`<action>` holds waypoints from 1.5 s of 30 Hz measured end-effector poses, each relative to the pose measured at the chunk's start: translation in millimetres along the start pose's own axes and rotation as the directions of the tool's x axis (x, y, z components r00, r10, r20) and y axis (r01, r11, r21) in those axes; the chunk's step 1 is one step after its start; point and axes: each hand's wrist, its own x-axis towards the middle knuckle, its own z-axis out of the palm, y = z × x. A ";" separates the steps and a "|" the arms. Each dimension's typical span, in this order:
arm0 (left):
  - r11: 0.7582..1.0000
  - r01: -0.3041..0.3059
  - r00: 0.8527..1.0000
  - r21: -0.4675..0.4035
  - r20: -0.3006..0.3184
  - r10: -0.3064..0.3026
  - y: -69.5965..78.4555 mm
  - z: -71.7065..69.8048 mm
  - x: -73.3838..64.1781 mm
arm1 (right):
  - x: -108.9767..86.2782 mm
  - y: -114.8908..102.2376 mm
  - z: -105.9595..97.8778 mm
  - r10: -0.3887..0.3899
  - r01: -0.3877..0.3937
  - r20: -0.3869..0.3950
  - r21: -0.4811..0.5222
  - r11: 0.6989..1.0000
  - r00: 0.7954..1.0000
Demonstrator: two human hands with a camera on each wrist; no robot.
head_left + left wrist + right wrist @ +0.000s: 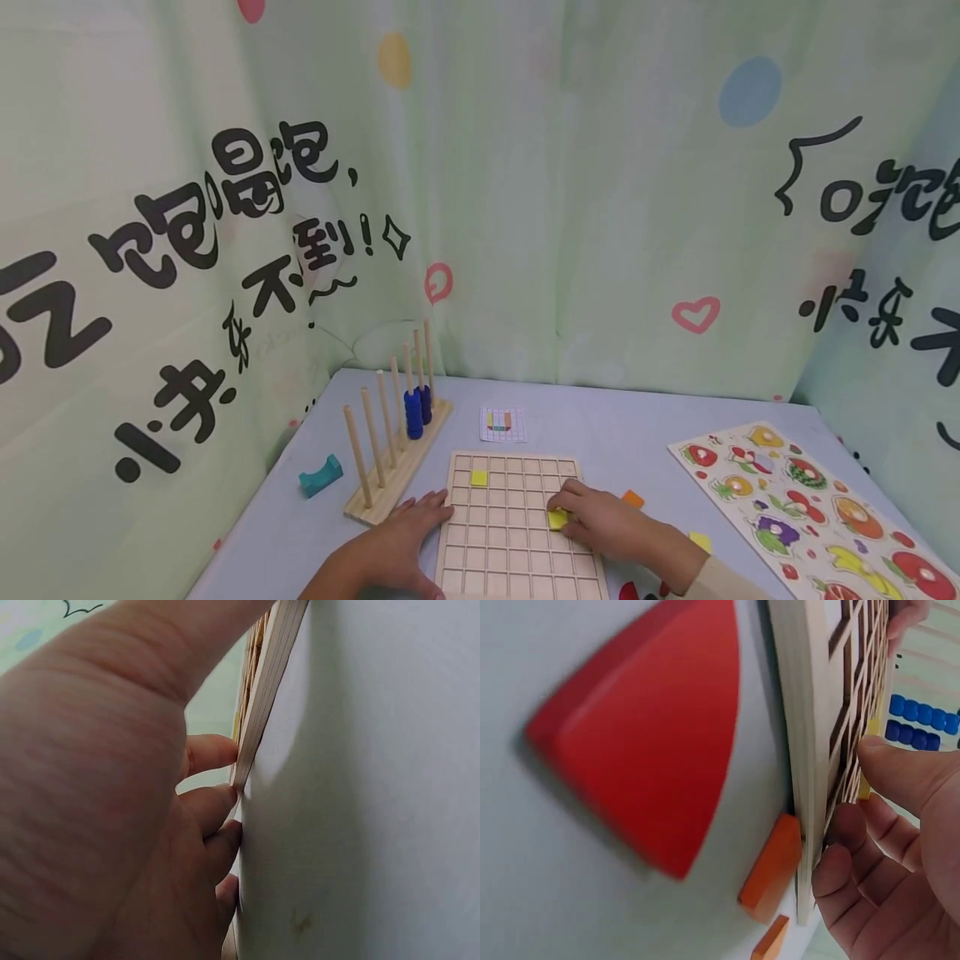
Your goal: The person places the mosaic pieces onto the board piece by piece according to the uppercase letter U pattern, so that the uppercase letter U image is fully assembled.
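Left hand [408,533] gripping nothing, fingers against the left edge of the pale wooden grid board [498,537]. Done: one flat yellow square tile [479,477] in a cell beyond and left of the pinch. In work: right hand [611,521] pinching a second yellow tile [557,520] at the board's right side; can't tell if seated. Left: other visible cells bare.

Around: teal curved block [321,477], wooden peg rack [405,462] with blue beads [413,414], well left of pinch; small printed card [503,424] beyond; orange block [632,498] just right. Right fingers hide nearby cells.
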 end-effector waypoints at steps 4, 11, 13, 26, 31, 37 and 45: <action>1.000 0.000 1.000 -0.017 0.000 0.000 1.2 -1.7 0.4 | 5.9 -1.6 4.5 -0.015 0.015 -0.010 -0.017 1.000 1.000; 1.000 -0.007 1.000 -0.015 -0.002 0.007 2.3 -3.1 -0.4 | 16.1 -6.7 8.1 -0.036 0.035 -0.018 -0.037 0.999 0.999; 1.000 -0.006 1.000 -0.019 -0.002 0.006 3.2 -3.7 -0.6 | 18.6 -8.3 8.8 -0.044 0.042 -0.024 -0.056 0.998 0.999; 1.000 -0.004 1.000 -0.018 -0.008 0.004 2.3 -3.3 -1.0 | 33.9 -19.5 13.2 -0.068 0.067 -0.020 -0.045 0.997 0.997; 1.000 -0.011 1.000 -0.011 -0.016 0.011 1.7 -2.5 -1.7 | 39.3 -21.9 14.9 -0.081 0.080 -0.025 -0.057 0.995 0.996; 1.000 0.003 1.000 -0.023 -0.006 -0.003 3.7 -4.0 -1.6 | 45.4 -28.5 17.0 -0.057 0.056 -0.015 -0.069 0.996 0.998; 1.000 -0.001 1.000 -0.015 -0.009 0.001 2.6 -2.8 -2.7 | 53.6 -37.2 15.6 -0.040 0.040 0.009 -0.074 0.996 0.999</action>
